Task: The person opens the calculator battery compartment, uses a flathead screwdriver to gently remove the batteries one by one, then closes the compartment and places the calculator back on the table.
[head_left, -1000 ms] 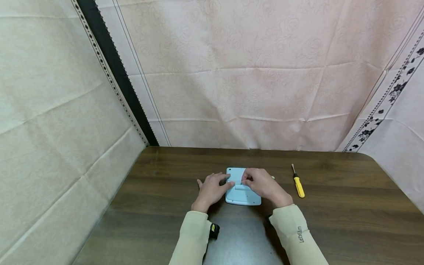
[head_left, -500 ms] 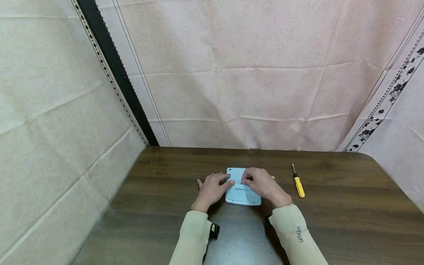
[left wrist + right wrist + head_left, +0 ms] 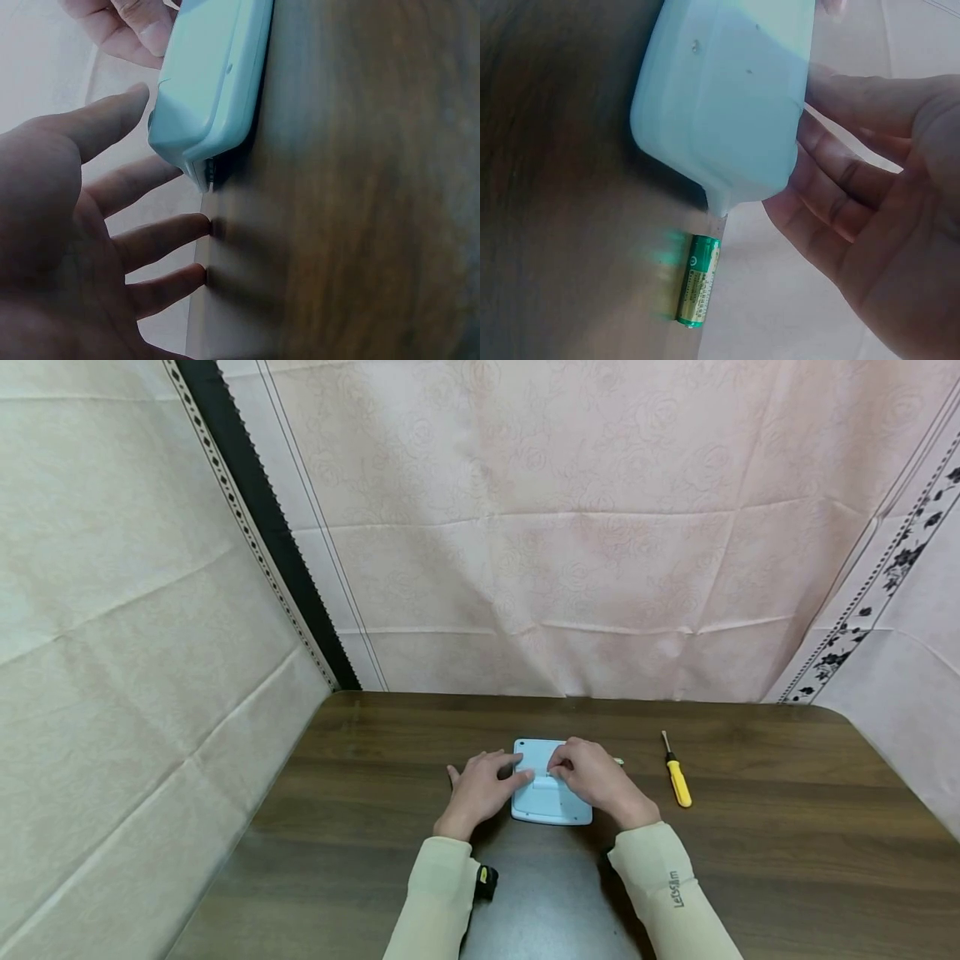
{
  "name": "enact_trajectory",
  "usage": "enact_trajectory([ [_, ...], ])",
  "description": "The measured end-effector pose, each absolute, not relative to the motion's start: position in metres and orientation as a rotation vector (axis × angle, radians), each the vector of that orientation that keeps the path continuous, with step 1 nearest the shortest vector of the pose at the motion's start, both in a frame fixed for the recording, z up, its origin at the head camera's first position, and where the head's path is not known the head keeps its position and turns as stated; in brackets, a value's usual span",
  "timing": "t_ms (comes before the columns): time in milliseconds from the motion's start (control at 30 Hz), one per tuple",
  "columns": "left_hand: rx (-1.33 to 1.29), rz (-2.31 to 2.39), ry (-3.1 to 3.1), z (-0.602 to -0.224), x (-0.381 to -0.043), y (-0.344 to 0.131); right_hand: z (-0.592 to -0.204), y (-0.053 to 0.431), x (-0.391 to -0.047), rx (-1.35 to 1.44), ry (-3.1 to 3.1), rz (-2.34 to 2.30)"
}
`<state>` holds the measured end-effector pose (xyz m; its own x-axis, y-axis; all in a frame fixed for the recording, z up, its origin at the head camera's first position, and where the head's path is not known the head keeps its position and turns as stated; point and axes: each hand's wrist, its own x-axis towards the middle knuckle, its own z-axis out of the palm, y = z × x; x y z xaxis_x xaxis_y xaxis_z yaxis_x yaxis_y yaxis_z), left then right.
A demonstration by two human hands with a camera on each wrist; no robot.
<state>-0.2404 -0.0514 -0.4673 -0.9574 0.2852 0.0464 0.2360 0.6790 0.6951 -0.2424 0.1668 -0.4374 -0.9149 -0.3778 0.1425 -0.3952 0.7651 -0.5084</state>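
A light-blue plastic device (image 3: 551, 807) lies flat on the wooden table with a panelled, screw-dotted side up; its exact kind does not show. My left hand (image 3: 480, 789) rests at its left edge with fingers spread and fairly straight, the thumb reaching onto the top. My right hand (image 3: 596, 781) bends over the device's middle, thumb and forefinger close together at a small recess. Whether they pinch something is hidden. In the right wrist view, the device's rounded end (image 3: 727, 112) stands before the bent fingers (image 3: 840, 180). A green battery (image 3: 698, 282) lies on the table just beyond it.
A yellow-handled screwdriver (image 3: 678, 783) lies on the table (image 3: 787, 827) to the right of the device. Pale cloth (image 3: 600, 568) hangs behind the table's far edge, and another cloth (image 3: 150, 652) hangs at the left.
My right fingers have shifted very slightly at the device's middle. My left hand, the device and the screwdriver stay put.
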Motion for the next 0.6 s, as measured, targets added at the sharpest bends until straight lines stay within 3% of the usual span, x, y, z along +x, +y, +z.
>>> enact_trajectory([
  [600, 0.451, 1.105, 2.846, -0.4672, -0.2413, -0.0514, -0.4435, 0.1669, -0.2454, 0.519, -2.925, 0.885],
])
